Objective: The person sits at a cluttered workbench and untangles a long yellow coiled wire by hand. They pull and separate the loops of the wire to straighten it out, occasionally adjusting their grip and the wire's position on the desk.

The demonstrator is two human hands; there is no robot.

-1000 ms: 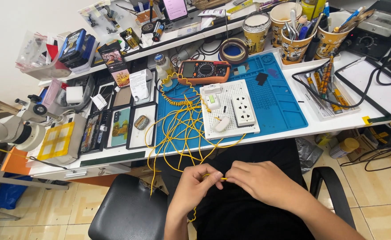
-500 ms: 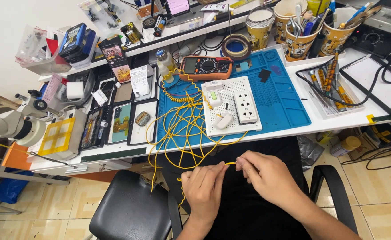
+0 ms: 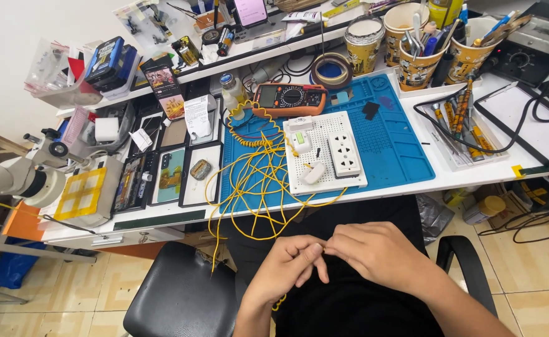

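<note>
Both hands were held low in front of the body, over the lap, with the forearms rising from the bottom edge of the view. The left hand (image 3: 284,265) was loosely curled, its fingers (image 3: 308,253) bent inward and pointing toward the other hand. The right hand (image 3: 374,253) lay palm down, knuckles up, fingertips drawn together in a pinch that met the left's fingertips between them.

On the white bench (image 3: 474,178) lie a blue mat (image 3: 399,143), a white board (image 3: 324,153) with a socket strip (image 3: 344,153), an orange multimeter (image 3: 290,98), a tape roll (image 3: 332,70), tool cups (image 3: 416,62), a microscope (image 3: 19,178) and phone parts (image 3: 168,175).
</note>
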